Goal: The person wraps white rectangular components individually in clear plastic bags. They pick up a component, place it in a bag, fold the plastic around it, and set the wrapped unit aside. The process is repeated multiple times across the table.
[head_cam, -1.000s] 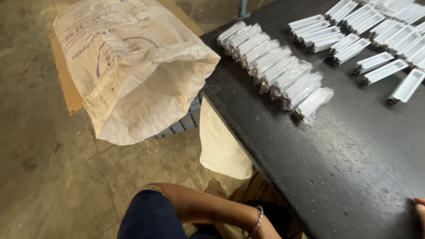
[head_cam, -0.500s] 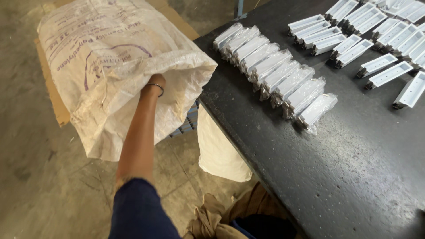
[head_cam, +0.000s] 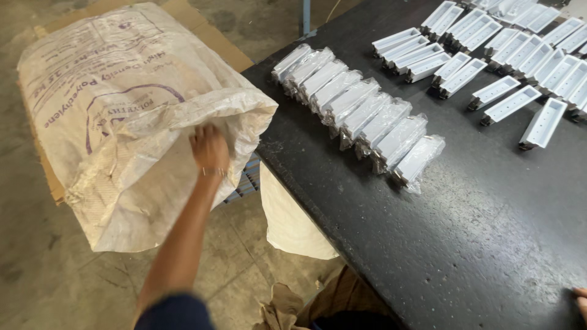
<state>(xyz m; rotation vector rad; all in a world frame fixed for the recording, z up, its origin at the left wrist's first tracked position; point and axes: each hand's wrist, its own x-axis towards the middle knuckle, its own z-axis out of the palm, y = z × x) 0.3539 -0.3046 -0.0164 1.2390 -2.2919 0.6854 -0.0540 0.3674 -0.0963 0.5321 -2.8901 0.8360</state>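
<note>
Head view: the left hand [head_cam: 209,146] is stretched out to the woven plastic sack [head_cam: 131,116], which stands on the floor beside the left edge of the dark worktop [head_cam: 465,244]. The fingers [head_cam: 202,131] press into the folded mouth of the sack, seemingly gripping or parting the cloth; whether they are closed on anything inside I cannot tell, since the fold hides the tips. A thin bracelet sits at the wrist.

As for progress, judged from how things lie: a row of wrapped white parts [head_cam: 361,116], each in clear film, is lined up close together on the worktop near its left edge, running diagonally away from the person. Further toward the far right corner lie many unwrapped white trough-shaped parts [head_cam: 510,104], open side up, in loose rows. So a good share appears wrapped and a larger share not yet.

The sack looks bulky and off-white, with purple print on its side, creased and slumped, its mouth folded over toward the worktop. A second, smaller pale bag [head_cam: 290,220] hangs or leans below the worktop edge.

Only the fingertips of the right hand [head_cam: 581,300] show at the near right edge of the worktop; their spread cannot be told.
</note>
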